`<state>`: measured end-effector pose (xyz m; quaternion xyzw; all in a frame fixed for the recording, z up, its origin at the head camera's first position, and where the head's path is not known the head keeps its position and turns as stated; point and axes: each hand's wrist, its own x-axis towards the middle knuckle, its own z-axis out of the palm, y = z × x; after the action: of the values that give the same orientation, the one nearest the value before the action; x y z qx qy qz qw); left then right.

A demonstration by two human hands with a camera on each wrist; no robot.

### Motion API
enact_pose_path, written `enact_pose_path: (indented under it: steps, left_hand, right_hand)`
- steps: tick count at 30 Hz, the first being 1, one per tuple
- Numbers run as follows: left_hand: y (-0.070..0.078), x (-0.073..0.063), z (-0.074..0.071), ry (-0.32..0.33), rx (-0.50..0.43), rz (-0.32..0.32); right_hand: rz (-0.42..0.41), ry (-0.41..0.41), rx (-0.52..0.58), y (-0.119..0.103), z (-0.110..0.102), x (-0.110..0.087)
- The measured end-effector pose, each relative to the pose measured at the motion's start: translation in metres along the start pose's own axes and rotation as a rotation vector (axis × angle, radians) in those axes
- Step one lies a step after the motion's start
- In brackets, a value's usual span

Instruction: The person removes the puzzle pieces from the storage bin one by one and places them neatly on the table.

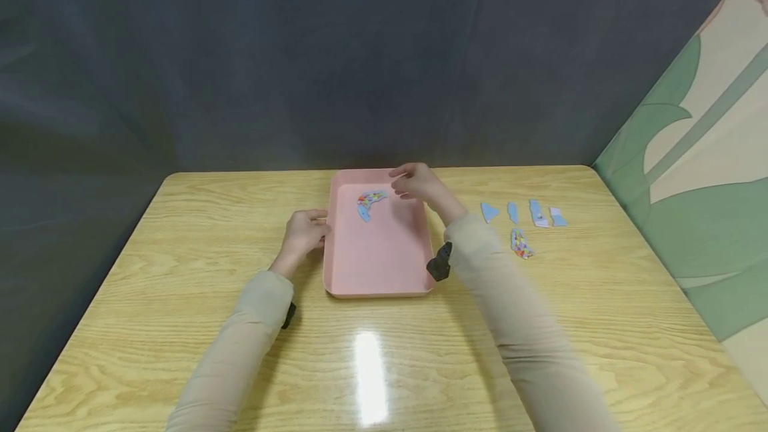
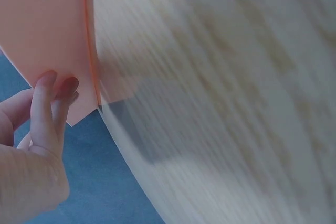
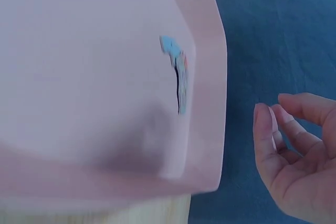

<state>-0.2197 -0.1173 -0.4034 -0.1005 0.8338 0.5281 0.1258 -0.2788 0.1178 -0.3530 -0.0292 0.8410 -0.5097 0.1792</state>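
Observation:
A pink tray (image 1: 379, 252) lies on the table. Near its far left inside corner is a curved, multicoloured and light-blue flat puzzle-like piece (image 1: 369, 203), which also shows in the right wrist view (image 3: 178, 74). My left hand (image 1: 305, 232) rests its fingers against the tray's left side; in the left wrist view the fingertips (image 2: 46, 80) touch the outer wall. Over the tray's far right corner hovers my right hand (image 1: 418, 182), its fingers loosely bent and nothing visible between them. The right wrist view shows this hand (image 3: 299, 150) apart from the tray wall.
To the tray's right lie several light-blue pieces, among them a triangular one (image 1: 489, 212) and a narrow one (image 1: 513, 213). A multicoloured piece (image 1: 521, 244) sits nearer. Behind the wooden table (image 1: 180, 252) hangs a dark curtain (image 1: 372, 59); a patterned panel (image 1: 708, 152) stands at right.

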Motion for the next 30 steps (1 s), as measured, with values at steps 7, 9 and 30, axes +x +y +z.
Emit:
enact_pose_path:
  steps: [7,9,30]
  left_hand:
    - [-0.001,0.000,0.001,-0.010,0.012,0.017]
    - [-0.001,0.000,0.001,-0.017,0.012,0.021]
    - [-0.004,-0.001,0.004,0.002,0.003,0.030]
  right_hand:
    - [0.011,0.024,0.036,0.000,0.019,0.006]
    - [0.016,0.046,-0.006,0.003,0.022,0.009]
    - [-0.162,0.208,-0.166,0.047,0.032,0.027]
